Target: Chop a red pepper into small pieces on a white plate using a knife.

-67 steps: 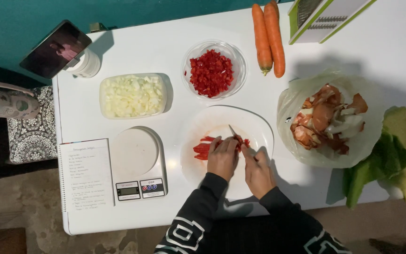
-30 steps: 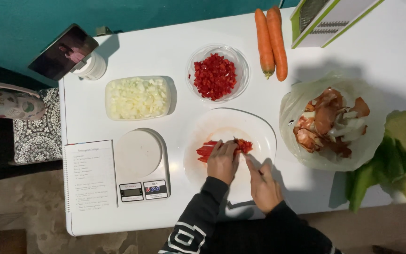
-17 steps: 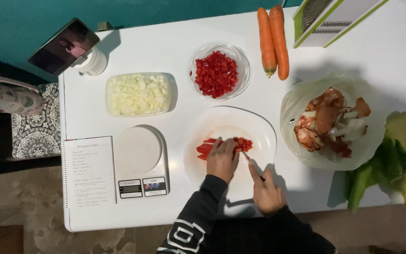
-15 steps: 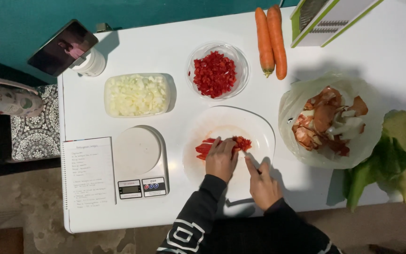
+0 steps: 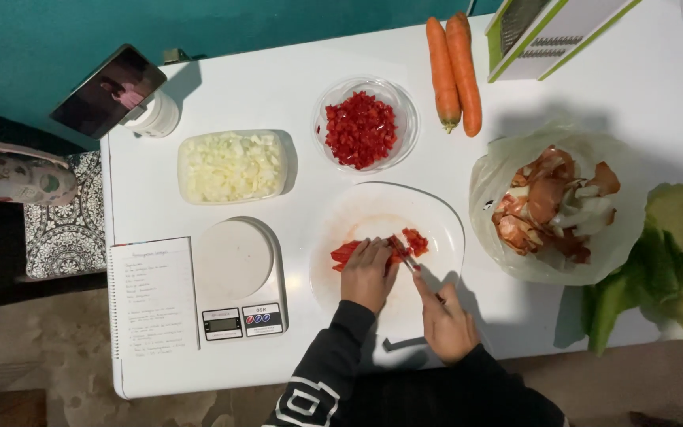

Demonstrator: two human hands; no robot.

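Note:
On a white plate (image 5: 436,213) lie red pepper strips (image 5: 345,253) and a small heap of diced red pepper (image 5: 415,240). My left hand (image 5: 367,273) presses down on the strips, fingers curled over them. My right hand (image 5: 446,320) grips a knife (image 5: 407,262) whose blade meets the pepper right beside my left fingertips. Both sleeves are black.
Behind the plate stand a clear bowl of diced red pepper (image 5: 363,130) and a tub of chopped onion (image 5: 232,165). A kitchen scale (image 5: 237,277) and notebook (image 5: 152,302) lie left. Two carrots (image 5: 454,69), a grater (image 5: 551,32), a bag of peelings (image 5: 555,204) and leafy greens (image 5: 673,269) sit right.
My right hand has been working the knife up and down at the pepper, shifting slightly back toward me. The left hand stays on the strips.

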